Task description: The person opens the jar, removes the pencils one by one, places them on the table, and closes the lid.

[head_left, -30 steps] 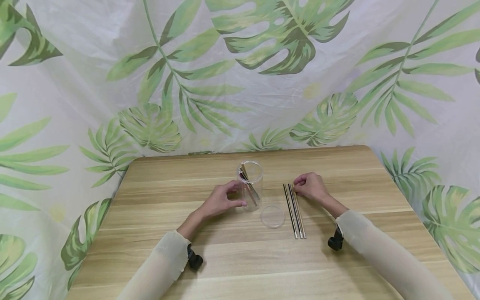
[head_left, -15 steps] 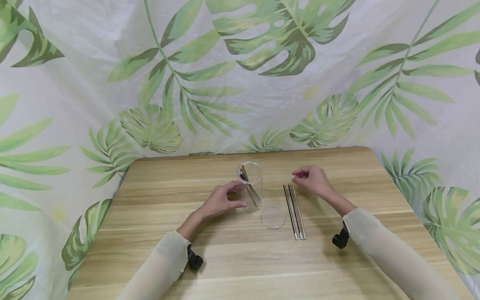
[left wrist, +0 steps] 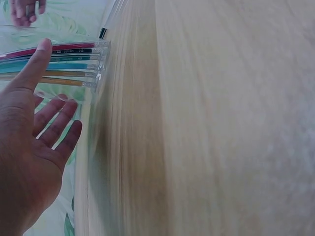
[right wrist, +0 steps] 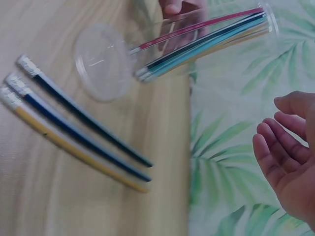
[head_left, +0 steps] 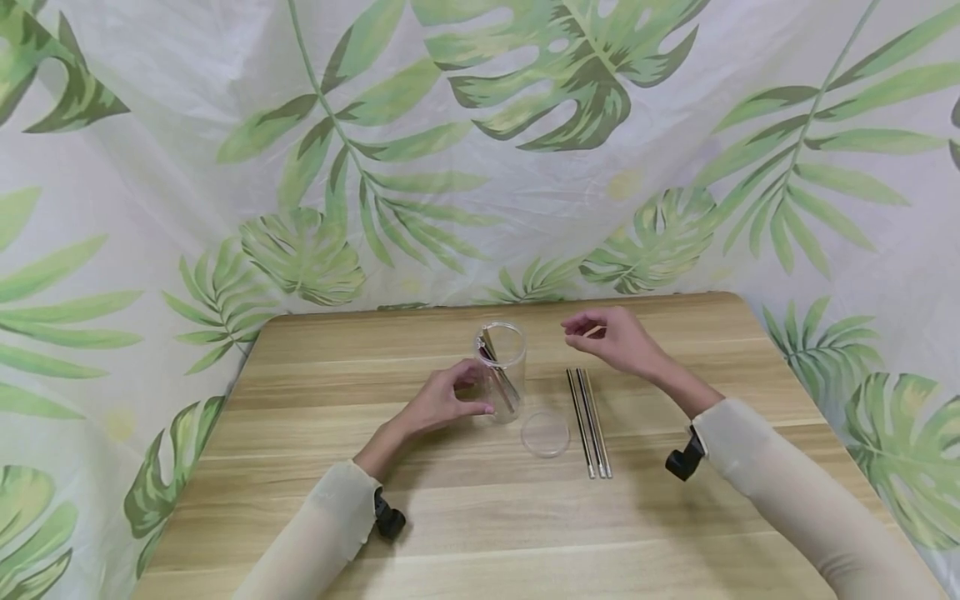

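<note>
As left fingers (left wrist: 58, 123) hold clear cylinder (head_left: 512, 364), three pencils (head_left: 590, 423) lie parallel.

Left of the clear jar (head_left: 517, 373), the left grip (head_left: 444, 398) spans its side and blocks any approach there. Inside the jar's mouth, upright pencils (right wrist: 211, 44) crowd the left, leaving the right part open. Just off the jar's near right, the lid (head_left: 545, 435) obstructs; farther right, three loose pencils (head_left: 590, 423) bar low passage. A strip of table (head_left: 549, 387) separates them from the jar. Right of the jar's far side, the right grip (head_left: 611, 337) fills the space.
</note>
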Demonstrator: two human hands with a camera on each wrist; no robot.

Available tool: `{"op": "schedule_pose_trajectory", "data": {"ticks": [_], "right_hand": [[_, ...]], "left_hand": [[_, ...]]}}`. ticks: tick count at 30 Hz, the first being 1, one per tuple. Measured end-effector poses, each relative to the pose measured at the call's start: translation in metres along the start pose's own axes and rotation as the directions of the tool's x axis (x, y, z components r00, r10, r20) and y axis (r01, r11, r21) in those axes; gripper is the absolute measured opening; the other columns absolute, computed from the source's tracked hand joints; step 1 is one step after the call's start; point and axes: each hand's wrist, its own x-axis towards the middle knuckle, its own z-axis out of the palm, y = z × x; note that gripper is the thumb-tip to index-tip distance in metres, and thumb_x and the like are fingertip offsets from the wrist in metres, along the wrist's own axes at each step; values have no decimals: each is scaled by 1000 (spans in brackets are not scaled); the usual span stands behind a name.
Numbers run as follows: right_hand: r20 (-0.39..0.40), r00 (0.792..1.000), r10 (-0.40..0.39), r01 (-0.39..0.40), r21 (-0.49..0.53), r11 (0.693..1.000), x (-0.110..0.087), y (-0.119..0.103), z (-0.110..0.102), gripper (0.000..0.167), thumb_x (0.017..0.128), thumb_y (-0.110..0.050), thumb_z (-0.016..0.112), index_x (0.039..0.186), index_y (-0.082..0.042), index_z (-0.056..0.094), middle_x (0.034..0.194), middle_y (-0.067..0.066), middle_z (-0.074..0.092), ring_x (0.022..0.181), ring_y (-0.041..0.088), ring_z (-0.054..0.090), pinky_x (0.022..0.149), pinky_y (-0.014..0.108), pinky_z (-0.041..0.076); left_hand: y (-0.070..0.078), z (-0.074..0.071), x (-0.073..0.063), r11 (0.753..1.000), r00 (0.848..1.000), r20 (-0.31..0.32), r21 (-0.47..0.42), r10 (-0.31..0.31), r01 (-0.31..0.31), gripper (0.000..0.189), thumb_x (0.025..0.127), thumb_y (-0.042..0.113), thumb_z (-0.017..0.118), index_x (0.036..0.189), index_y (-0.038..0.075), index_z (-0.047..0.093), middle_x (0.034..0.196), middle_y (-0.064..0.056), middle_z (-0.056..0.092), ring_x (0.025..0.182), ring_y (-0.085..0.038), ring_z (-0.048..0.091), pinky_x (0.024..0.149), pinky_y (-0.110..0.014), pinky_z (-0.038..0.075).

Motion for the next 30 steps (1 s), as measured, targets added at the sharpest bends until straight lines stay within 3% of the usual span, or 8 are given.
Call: {"op": "schedule_pose_trajectory", "data": {"ticks": [6,18,30], "right_hand": [[14,994,-112,112,11,994,10,-21,-4,19,96,-5,78,114,1,78,107,15,78,97,26,74,85,42,65],[118,974,-192,195,-16,981,27,-48,-2,21,95,-6,80,115,-1,78,105,9,78,95,22,74,87,35,64],[216,911,-353,372,-58,926,41,-66,7,18,94,-5,79,111,2,78,106,14,78,90,20,76,84,36,65]], "left_hand": [[1,0,0,1000,1000,-16,16,2,-1,68,80,21,96,138,9,63,133,-12,72,121,-32,70,108,-45,56],[2,3,1,999,999,-28,25,-20,21,64,82,23,95,137,8,65,130,-9,73,119,-29,71,107,-41,57],[0,4,1,999,999,-31,24,-24,25,61,83,24,94,135,10,66,129,-7,74,119,-27,72,108,-42,56]]}}
